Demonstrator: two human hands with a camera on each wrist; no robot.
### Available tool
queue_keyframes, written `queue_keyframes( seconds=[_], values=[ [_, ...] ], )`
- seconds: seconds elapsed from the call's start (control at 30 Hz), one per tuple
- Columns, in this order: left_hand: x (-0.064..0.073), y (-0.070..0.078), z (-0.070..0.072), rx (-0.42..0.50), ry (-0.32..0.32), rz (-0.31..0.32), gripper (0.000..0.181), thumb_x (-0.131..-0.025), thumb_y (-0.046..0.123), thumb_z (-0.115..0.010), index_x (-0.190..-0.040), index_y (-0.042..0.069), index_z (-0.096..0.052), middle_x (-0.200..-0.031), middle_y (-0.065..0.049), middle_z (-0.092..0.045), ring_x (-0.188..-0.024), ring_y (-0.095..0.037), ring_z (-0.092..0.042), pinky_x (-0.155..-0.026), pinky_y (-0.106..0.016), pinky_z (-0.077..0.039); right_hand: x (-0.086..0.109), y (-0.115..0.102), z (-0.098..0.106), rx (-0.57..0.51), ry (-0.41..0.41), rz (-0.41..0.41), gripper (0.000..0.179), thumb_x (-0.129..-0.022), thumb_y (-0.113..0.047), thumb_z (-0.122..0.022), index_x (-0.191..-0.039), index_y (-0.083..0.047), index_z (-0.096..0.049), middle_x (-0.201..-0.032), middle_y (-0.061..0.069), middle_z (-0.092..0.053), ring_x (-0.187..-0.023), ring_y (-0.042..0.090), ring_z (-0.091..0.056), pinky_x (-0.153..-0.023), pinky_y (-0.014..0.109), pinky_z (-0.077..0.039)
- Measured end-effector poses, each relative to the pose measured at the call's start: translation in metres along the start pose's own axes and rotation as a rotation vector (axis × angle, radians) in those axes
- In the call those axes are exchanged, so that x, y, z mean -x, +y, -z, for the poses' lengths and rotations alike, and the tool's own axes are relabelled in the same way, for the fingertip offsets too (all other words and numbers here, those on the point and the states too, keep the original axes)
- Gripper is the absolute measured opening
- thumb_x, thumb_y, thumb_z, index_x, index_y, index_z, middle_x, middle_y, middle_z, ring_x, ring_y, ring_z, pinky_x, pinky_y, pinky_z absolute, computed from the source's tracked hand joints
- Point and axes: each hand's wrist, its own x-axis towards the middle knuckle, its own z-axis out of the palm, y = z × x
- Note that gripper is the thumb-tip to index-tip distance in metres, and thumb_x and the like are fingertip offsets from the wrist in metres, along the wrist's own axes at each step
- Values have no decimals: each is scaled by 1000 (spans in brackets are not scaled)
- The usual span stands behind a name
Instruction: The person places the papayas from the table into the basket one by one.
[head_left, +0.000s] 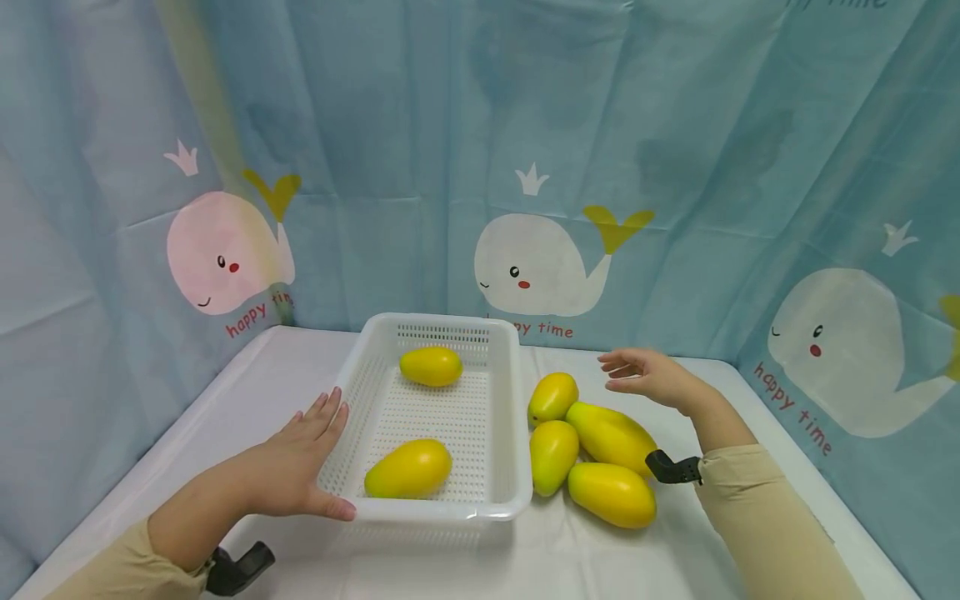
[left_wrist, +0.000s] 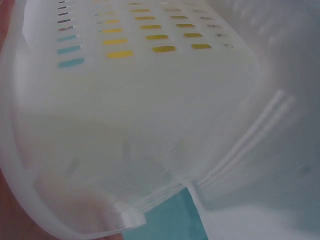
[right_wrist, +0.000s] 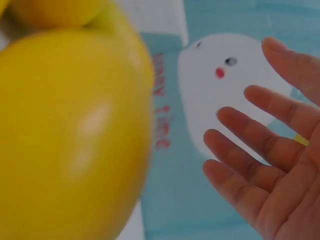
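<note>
A white plastic basket (head_left: 522, 450) with slotted walls stands on the table, holding one mango (head_left: 431, 367) at its far end and another mango (head_left: 408, 469) at its near end. My left hand (head_left: 296, 467) lies along the basket's left side, fingers straight and thumb at the near corner of the rim. In the left wrist view the basket's wall (left_wrist: 140, 110) fills most of the picture. Above the table, to the right of several loose mangoes (head_left: 611, 436), my right hand (head_left: 652, 379) hovers with fingers extended and nothing in it. The right wrist view shows its palm (right_wrist: 287, 185) beside a large, close mango (right_wrist: 75, 135).
The loose mangoes sit clustered against the basket's right side on a white cloth-covered table (head_left: 300, 558). A blue curtain (head_left: 420, 250) printed with whales hangs behind and along both sides. Each wrist carries a black camera mount (head_left: 238, 569).
</note>
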Motion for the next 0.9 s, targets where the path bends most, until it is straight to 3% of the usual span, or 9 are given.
queue_keyframes(
  seconds=[0.27,0.6,0.9],
  values=[
    [-2,0,-1,-12,0,9,131,-53,78,-62,-144,-3,-14,-152,-20,0,-138,-39,-3,-105,-59,-9,22,36,-5,-13,-49,-99,54,-84,-39,-63,-130,-14,-48,-130,12,-50,-116,30,-50,-93,49,-42],
    [1,2,1,10,-7,10,130,-53,76,-63,-144,-4,-13,-151,-20,1,-138,-39,-2,-105,-58,-8,41,58,-13,-77,-61,-125,50,-87,-34,-62,-130,-12,-48,-129,17,-49,-117,34,-46,-93,52,-41],
    [0,2,2,13,-13,22,132,-52,78,-62,-144,-2,-12,-152,-19,2,-138,-38,0,-106,-57,-7,44,70,-31,-108,-89,-158,52,-85,-35,-62,-131,-15,-46,-131,13,-45,-117,33,-41,-93,57,-36]
  ],
)
